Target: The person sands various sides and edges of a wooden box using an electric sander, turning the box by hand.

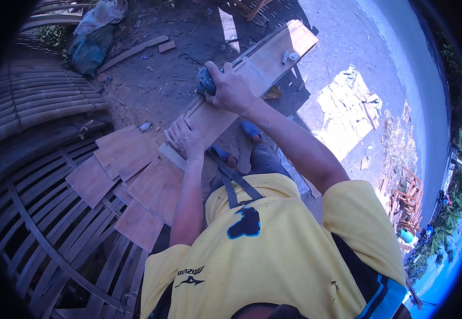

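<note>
A long wooden board (217, 121) runs slantwise from near my left side to the far right. Closed round a dark, bluish, rounded tool (205, 82) at the board's far-left edge is my right hand (232, 91); the tool's exact kind is hard to make out. Nearer me, my left hand (186, 138) presses on the near end of the board, its fingers bent over the far-left edge. A pale wooden strip (172, 157) shows just below that hand. On the board's far part lie a small pale tube (285, 57) and a round whitish piece (294, 56).
Several flat wooden panels (126, 151) lie on a slatted bamboo surface (55, 234) to my left. Beyond are a bamboo bench (45, 95), a stuffed sack (87, 53) and wood offcuts (135, 53) on the dirt. At right, a pale sheet (348, 111) lies on sunlit ground.
</note>
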Demonstrator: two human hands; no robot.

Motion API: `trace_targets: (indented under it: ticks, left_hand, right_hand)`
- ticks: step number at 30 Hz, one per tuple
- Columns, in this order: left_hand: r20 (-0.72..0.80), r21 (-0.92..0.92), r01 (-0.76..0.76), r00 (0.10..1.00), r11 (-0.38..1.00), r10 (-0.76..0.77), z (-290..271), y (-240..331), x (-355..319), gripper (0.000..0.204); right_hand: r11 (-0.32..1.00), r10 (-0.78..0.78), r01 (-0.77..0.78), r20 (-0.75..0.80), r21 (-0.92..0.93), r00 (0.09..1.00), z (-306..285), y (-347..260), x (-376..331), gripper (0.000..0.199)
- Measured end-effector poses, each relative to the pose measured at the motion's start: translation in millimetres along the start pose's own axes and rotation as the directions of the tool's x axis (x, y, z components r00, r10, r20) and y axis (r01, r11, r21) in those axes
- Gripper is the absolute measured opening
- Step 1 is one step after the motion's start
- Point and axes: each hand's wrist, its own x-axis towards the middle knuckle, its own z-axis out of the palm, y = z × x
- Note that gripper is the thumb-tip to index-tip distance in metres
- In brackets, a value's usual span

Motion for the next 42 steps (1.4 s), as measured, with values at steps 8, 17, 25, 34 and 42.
trace_targets:
  ticks: [8,17,25,34,42]
  left_hand:
    - [-0.016,0.004,-0.005,1.0,1.0,0.005,-4,0,-2,0.028]
    - [-0.014,0.041,-0.002,1.0,0.999,0.003,5,-6,-1,0.026]
    - [-0.033,0.043,-0.027,0.999,0.999,0.029,5,2,4,0.025]
    - [0.026,-0.017,-0.023,0.999,1.0,0.023,-1,-4,-2,0.028]
    - [-0.058,-0.035,-0.017,0.998,0.999,0.015,8,0,1,0.026]
  right_hand:
    - [0.998,0.058,-0.06,-0.149,-0.007,0.987,-40,82,32,0.087]
    - [0.98,0.133,-0.148,-0.116,-0.134,0.984,-51,105,-13,0.087]
    - [0.977,0.134,-0.155,-0.143,-0.147,0.981,-54,124,7,0.087]
    - [0.999,-0.05,0.051,0.151,-0.001,0.987,-3,10,-87,0.095]
    - [0.97,0.218,-0.234,-0.198,-0.064,0.956,-63,122,-37,0.087]
